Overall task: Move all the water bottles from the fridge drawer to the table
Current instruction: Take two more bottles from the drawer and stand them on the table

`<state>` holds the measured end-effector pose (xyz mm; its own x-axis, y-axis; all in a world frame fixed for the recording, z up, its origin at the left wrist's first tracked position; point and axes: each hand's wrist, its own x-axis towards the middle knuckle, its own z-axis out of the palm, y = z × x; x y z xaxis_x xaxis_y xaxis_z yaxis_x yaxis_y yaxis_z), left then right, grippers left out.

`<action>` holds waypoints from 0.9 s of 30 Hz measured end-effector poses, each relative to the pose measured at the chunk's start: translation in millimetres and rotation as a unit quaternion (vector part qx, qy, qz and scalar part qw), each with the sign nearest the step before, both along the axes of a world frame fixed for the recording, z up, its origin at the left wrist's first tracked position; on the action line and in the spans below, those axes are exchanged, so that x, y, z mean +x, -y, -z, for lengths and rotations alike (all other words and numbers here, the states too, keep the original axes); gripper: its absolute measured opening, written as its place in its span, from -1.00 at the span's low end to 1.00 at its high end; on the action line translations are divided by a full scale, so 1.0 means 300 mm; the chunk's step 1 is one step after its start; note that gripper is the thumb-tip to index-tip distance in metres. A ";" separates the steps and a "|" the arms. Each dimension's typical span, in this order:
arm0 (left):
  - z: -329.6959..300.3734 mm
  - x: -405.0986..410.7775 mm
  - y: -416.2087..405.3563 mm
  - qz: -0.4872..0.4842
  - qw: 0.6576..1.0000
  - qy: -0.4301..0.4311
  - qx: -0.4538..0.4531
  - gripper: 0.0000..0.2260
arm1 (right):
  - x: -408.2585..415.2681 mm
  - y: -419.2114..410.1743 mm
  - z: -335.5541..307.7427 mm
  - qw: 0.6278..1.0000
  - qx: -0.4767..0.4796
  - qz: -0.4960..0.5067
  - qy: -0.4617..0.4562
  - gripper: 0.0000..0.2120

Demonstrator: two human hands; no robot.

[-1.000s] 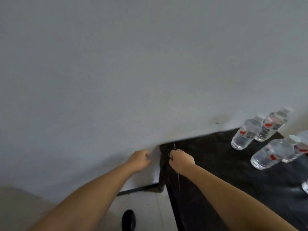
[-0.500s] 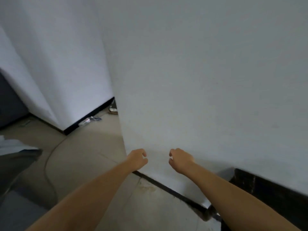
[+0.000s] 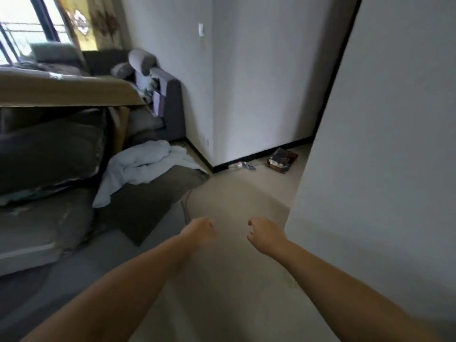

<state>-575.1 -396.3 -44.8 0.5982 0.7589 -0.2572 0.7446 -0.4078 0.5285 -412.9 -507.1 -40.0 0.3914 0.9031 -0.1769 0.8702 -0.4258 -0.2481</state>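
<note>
Walking empty-handed, left hand (image 3: 200, 230) and right hand (image 3: 265, 234) loosely curled, holding nothing.
No water bottles are showing; likely light, slippery, best gripped mid-body.

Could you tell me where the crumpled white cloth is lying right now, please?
In the head view, the crumpled white cloth lies left of centre on the floor, draped over the dark grey mat, below the grey sofa.

A sofa (image 3: 170, 104) stands at the left against the wall (image 3: 259, 82). A crumpled cloth (image 3: 138, 166) lies on the floor (image 3: 237, 193) before it. A packet (image 3: 282, 159) lies at the wall's foot.
</note>
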 end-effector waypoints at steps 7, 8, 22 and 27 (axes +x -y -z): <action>-0.031 -0.596 -0.126 -0.154 0.988 0.006 0.018 -0.80 | -0.513 -0.267 -0.018 0.985 -0.005 -0.171 -0.019 -0.56; -0.027 -0.661 -0.128 -0.184 0.983 0.012 0.017 -0.74 | -0.576 -0.296 -0.019 0.980 -0.007 -0.198 -0.012 -0.56; 0.012 -1.670 0.018 -0.544 0.839 -0.013 -0.010 -0.67 | -1.615 -0.683 0.009 0.835 -0.034 -0.548 0.034 -0.59; -0.016 -1.900 0.052 -0.616 0.788 -0.016 -0.007 -0.68 | -1.952 -0.763 -0.027 0.771 -0.005 -0.636 0.028 -0.66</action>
